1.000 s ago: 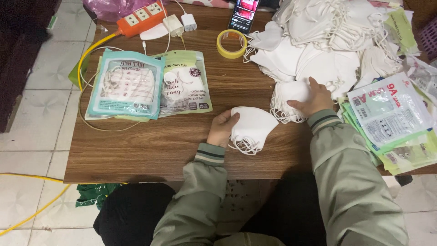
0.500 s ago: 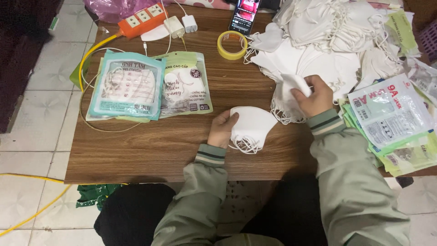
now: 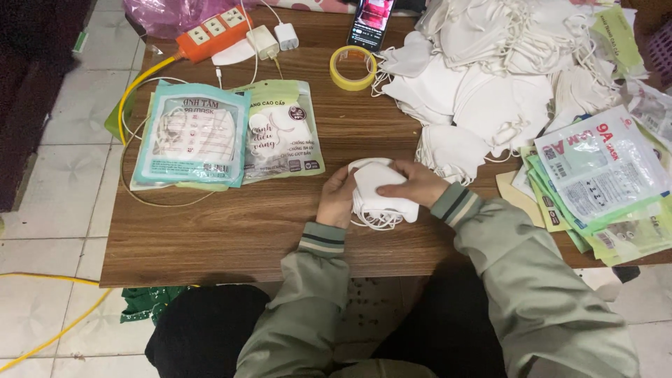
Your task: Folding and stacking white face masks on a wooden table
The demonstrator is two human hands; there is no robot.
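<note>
White masks [image 3: 381, 199] clamped between left hand [image 3: 337, 199] and right hand [image 3: 418, 183] on worktop [image 3: 231, 224]; loose ear loops dangling, likely to snag or spill the stack.

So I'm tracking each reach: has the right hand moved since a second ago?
Yes. The right hand came left, away from the mask heap, onto the small mask stack the left hand steadies.

Soft, even indoor light (faint shadows), slightly blurred, dim left edge.
</note>
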